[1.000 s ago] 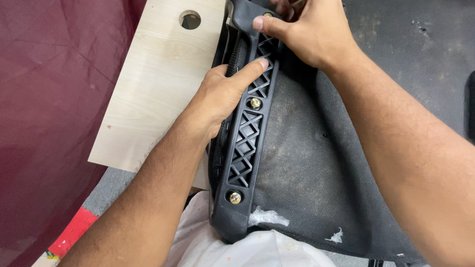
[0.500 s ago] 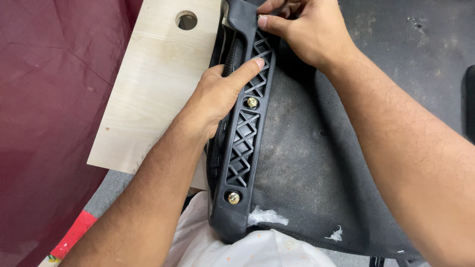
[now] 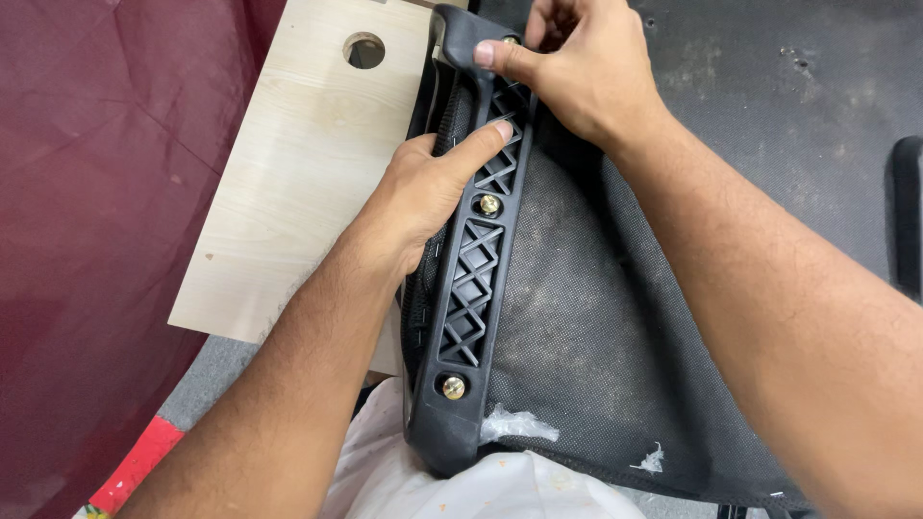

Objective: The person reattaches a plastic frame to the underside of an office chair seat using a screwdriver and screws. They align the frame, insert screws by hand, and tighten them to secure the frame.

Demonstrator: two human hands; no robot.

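I am pressing my left hand [image 3: 423,197] against the side of a black plastic bracket [image 3: 476,259], thumb lying along its criss-cross lattice, while my right hand [image 3: 577,72] is pinching the bracket's rounded top end between thumb and fingers. The bracket is lying across my lap, fixed with brass-coloured screws [image 3: 453,387] to a panel covered in coarse, dusty black fabric [image 3: 606,327]. A pale wooden board [image 3: 298,173] with a round hole is resting just beside it, over a maroon cloth [image 3: 96,240].

Matt black plastic lattice bracket [image 3: 476,259], brassy metal bolts [image 3: 453,387], dusty, perhaps woven, fabric underside [image 3: 596,327].
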